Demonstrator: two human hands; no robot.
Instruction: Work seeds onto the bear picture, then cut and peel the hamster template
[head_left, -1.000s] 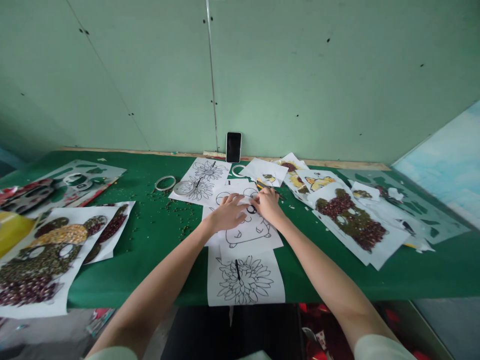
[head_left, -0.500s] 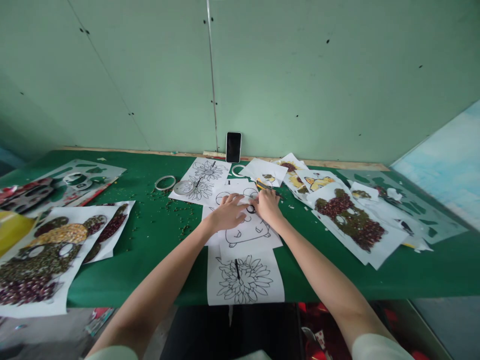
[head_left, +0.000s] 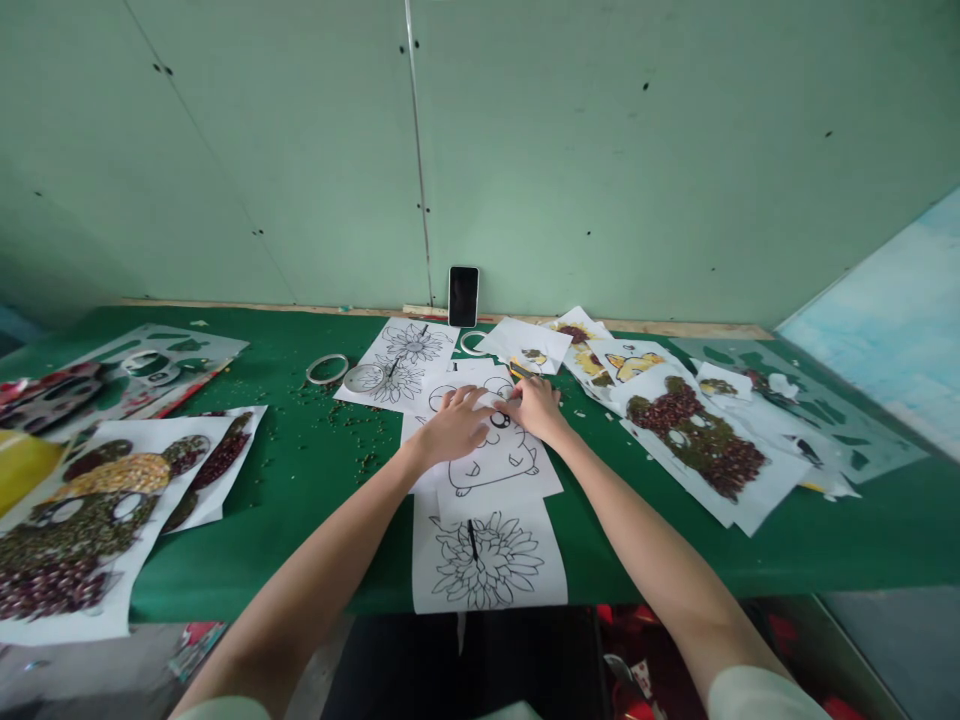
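Note:
A white sheet with an outline drawing of a round animal (head_left: 491, 470) lies on other papers in front of me. My left hand (head_left: 455, 425) rests flat on its upper part, fingers spread. Close beside it, my right hand (head_left: 536, 408) is closed, fingertips pressed together at the sheet near the drawn eye. What they pinch is too small to make out. A yellow and black cutter-like tool (head_left: 518, 370) shows just behind the right fingers; whether the hand touches it is unclear. Under the animal sheet, a flower line drawing (head_left: 491, 560) extends to the table's front edge.
A phone (head_left: 463, 296) leans against the wall. Tape rolls (head_left: 327, 369) and scattered seeds (head_left: 367, 462) lie left of the papers. Seed-covered pictures lie at left (head_left: 82, 520) and right (head_left: 697, 440) on the green table (head_left: 300, 540). Another flower sheet (head_left: 405, 360) lies behind my left hand.
The view has shifted slightly. My right fingers have moved a little at the sheet; my left hand stays flat on it.

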